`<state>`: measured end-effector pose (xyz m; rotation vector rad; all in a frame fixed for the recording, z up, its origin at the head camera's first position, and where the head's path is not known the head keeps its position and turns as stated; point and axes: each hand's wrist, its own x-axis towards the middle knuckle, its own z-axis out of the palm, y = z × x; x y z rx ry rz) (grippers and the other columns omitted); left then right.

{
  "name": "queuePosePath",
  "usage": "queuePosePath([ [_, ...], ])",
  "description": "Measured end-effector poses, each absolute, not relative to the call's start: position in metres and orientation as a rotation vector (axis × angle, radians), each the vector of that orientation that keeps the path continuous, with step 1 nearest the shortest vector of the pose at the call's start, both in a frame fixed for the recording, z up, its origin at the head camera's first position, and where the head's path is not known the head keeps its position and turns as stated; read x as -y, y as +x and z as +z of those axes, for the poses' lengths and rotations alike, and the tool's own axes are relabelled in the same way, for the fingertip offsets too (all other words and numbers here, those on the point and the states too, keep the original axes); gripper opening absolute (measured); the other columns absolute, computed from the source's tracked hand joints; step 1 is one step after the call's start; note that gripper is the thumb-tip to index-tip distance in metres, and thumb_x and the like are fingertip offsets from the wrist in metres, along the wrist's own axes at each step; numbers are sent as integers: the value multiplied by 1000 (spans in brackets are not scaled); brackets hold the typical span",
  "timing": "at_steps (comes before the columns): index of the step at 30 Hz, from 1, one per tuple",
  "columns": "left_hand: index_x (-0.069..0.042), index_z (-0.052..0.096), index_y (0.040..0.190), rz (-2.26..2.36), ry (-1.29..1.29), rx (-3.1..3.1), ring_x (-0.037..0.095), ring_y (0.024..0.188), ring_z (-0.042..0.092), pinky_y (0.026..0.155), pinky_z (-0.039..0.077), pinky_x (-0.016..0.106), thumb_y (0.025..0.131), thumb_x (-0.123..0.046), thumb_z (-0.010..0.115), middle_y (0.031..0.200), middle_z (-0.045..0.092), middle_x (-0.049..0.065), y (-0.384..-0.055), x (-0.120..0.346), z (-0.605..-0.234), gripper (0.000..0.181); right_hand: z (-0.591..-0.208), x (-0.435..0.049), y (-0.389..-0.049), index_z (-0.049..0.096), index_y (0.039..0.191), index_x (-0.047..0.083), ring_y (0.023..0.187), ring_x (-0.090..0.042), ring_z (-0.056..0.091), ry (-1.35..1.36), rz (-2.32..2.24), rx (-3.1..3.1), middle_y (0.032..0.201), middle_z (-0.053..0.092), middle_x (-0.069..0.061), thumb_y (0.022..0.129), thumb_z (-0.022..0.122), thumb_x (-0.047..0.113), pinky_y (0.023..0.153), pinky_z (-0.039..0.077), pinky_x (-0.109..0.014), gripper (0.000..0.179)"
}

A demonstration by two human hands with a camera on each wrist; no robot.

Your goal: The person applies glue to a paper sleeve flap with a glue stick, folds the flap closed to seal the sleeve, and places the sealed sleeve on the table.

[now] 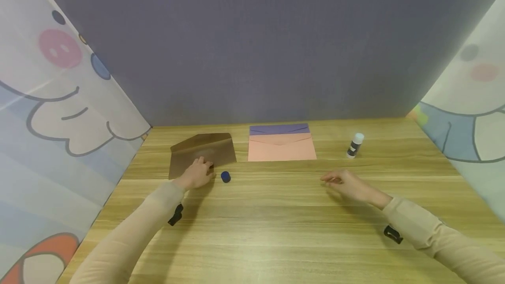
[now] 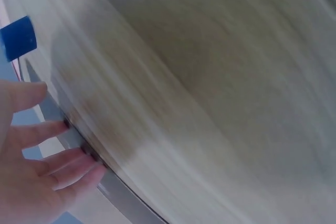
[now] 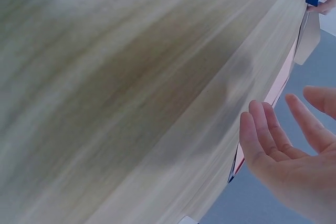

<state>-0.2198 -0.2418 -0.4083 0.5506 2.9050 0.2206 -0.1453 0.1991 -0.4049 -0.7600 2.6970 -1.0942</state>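
Observation:
My left hand (image 1: 196, 174) reaches over a brown envelope (image 1: 179, 165) at the left, whose flap is unfolded toward the back. In the left wrist view its spread fingertips (image 2: 86, 179) rest on the envelope by its near edge. A small dark blue cylinder (image 1: 225, 177) stands on the table just right of that hand. My right hand (image 1: 349, 185) hovers low over the table at the right, holding nothing. Its fingers (image 3: 257, 140) are loosely bent, the thumb apart from them in the right wrist view. The closest thing to it is a small bottle (image 1: 355, 145) with a white cap.
At the back middle a pink envelope (image 1: 282, 151) lies flat, partly covering a purple envelope (image 1: 279, 129). A grey panel (image 1: 276, 47) rises behind the wooden table (image 1: 260, 231). Printed cartoon sheets stand at both sides. Black clips hang at both sleeves.

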Motion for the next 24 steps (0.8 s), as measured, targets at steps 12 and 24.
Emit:
queuePosePath([
  [12, 6, 61, 102, 532, 471, -2926, 39, 98, 54, 81, 46, 48, 89, -8, 49, 104, 59, 24, -239, 271, -403, 23, -404, -201, -143, 57, 105, -11, 90, -33, 58, -722, -1117, -2650, 104, 58, -25, 85, 51, 1, 78, 49, -40, 24],
  [24, 16, 54, 102, 542, 272, -3208, 45, 92, 53, 78, 47, 49, 85, -1, 47, 102, 54, 33, -266, 304, -396, 25, -406, -204, -144, 58, 104, -10, 89, -32, 58, -746, -1101, -2659, 102, 59, -24, 84, 52, 0, 78, 49, -41, 23],
])
